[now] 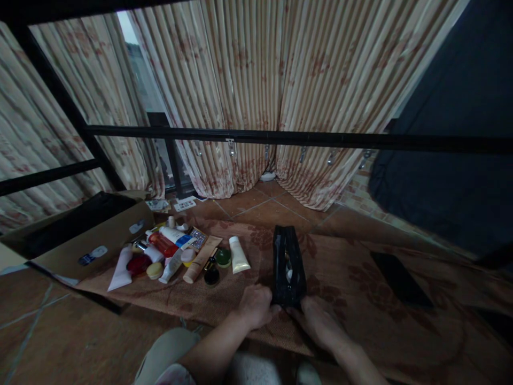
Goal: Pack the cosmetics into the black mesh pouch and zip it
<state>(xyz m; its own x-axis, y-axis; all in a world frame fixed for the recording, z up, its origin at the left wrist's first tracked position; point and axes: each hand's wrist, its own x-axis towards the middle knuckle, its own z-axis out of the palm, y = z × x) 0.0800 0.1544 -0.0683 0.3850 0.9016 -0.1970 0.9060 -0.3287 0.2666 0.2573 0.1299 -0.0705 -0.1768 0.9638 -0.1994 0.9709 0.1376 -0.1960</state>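
Note:
A black pouch [289, 262] stands lengthwise in front of me, its top partly unzipped, with a small pale item just visible inside. My left hand [256, 306] grips its near left corner, fingers curled in. At the near right corner my right hand [318, 320] holds the pouch too, its fingertips partly hidden beneath the end. Left of the pouch lies a white and gold tube [239, 255]. Beyond that tube is a pile of cosmetics, among them a green round jar [223, 258], a beige tube [202, 260], a red bottle [163, 244] and a pink tube [121, 268].
The low surface carries a reddish patterned cloth [340, 262]. A cardboard box [108, 243] with black material inside stands at the left. Dark flat rectangles [401, 278] lie at the right. A black metal rail [256, 136] crosses before the striped curtains [240, 69].

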